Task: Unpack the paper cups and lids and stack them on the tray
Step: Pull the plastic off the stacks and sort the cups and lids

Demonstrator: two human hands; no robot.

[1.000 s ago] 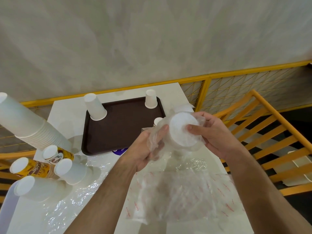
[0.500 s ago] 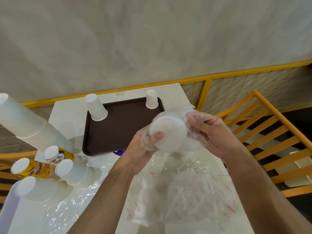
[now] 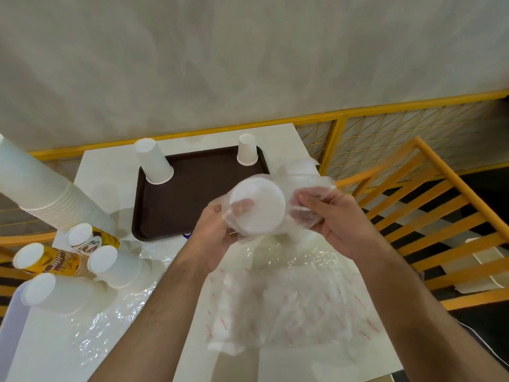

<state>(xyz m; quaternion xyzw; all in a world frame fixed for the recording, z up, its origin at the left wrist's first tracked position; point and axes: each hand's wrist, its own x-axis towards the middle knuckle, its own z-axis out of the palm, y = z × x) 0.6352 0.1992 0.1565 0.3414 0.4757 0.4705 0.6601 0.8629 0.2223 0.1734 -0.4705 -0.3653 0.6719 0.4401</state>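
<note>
Above the table's middle I hold a stack of white lids point(image 3: 257, 206) half inside a clear plastic bag point(image 3: 304, 188). My left hand point(image 3: 217, 235) grips the stack's near end through the plastic. My right hand point(image 3: 334, 221) pinches the loose bag at the stack's right. Behind them lies the dark brown tray point(image 3: 192, 194). An upturned white paper cup point(image 3: 153, 162) stands on the tray's far left corner and a smaller one point(image 3: 247, 150) on its far right.
A tall stack of white cups point(image 3: 38, 186) leans at the left. Several cup stacks, some printed brown and yellow point(image 3: 63, 261), lie below it. Crumpled clear wrappers point(image 3: 286, 304) cover the near table. A yellow railing point(image 3: 338, 142) and orange chairs point(image 3: 440, 210) are at the right.
The lid stack has turned and shifted left and nearer, its flat end now facing me. My right hand has drawn the bag back off it to the right.
</note>
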